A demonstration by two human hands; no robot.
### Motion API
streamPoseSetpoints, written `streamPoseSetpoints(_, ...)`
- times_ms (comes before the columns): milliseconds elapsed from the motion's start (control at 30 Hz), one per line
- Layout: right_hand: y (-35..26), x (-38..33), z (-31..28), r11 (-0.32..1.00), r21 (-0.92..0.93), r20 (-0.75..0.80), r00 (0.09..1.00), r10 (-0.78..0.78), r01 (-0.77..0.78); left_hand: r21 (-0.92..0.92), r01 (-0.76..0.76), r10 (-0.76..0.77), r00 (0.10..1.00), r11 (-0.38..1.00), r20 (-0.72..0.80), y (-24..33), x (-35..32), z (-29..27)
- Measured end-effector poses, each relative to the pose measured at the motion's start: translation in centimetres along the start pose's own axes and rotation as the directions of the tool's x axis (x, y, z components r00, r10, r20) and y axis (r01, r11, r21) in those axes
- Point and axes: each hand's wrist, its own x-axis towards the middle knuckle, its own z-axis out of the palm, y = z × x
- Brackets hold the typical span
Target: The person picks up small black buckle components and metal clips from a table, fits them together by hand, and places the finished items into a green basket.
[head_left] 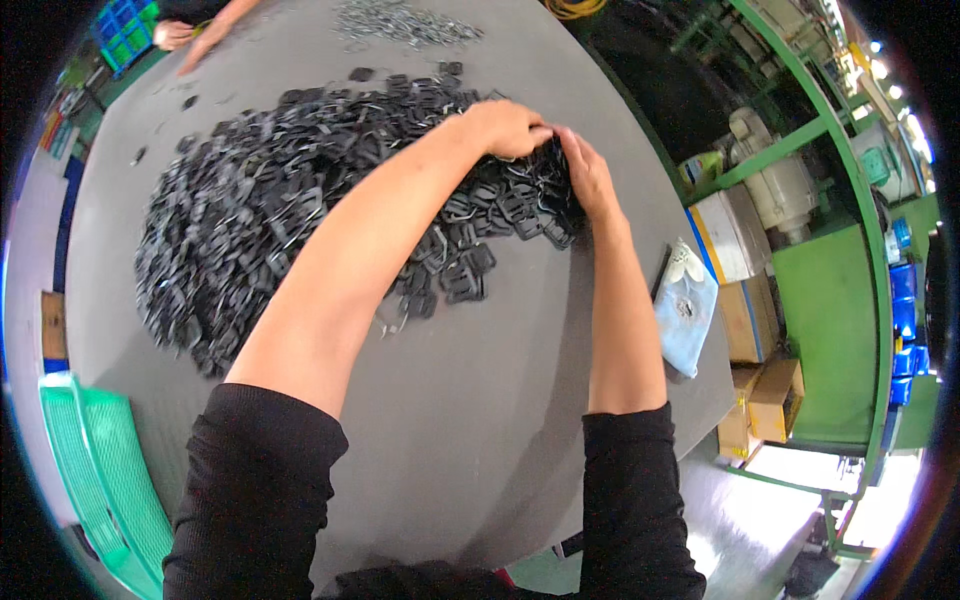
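Observation:
A wide heap of small black plastic buckles (270, 185) lies on the grey table. My left hand (502, 130) reaches across the heap to its far right end, fingers stretched to the right over the pieces. My right hand (592, 180) stands along the heap's right edge, fingers extended and its palm side against the buckles. The fingertips of both hands nearly meet. Between my hands the buckles are partly hidden, and I see none lifted clear of the heap.
Thin metal pieces (405, 22) lie in a pile at the table's far side. Another person's hands (205, 40) are at the far left. A light blue pouch (686, 315) lies by the right edge. A green basket (105, 470) stands at left; cardboard boxes (775, 400) stand at right.

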Motion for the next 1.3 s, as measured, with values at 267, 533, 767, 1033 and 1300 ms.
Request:
streamPoseSetpoints(267,-11.1,-19.1,4.3,0.997,0.073,-0.206,0.978,-0.023,0.039,0.222,-0.136,0.192,0.948,0.965,-0.253,5.7,-22.3,2.0)
streamPoseSetpoints(533,-22.9,-31.2,13.6,0.947,0.307,-0.182,0.982,-0.040,0.095,0.027,0.112,-0.074,0.796,0.993,-0.601,7.4,-43.4,1.0)
streamPoseSetpoints(767,-29.9,-35.9,15.6,0.936,0.019,0.058,0.935,-0.351,0.350,-0.391,0.355,-0.495,0.275,0.849,-0.824,6.0,-56.8,1.4)
streamPoseSetpoints(1033,-28.6,-33.6,15.7,0.849,-0.203,0.063,0.871,-0.486,0.488,-0.572,0.313,-0.646,0.239,0.758,-0.725,7.2,-61.0,1.4)
streamPoseSetpoints(1300,-27.6,-29.8,9.6,0.808,-0.551,0.009,0.969,-0.245,0.209,-0.191,0.465,-0.436,0.503,0.864,-0.746,1.4,-56.5,0.7)
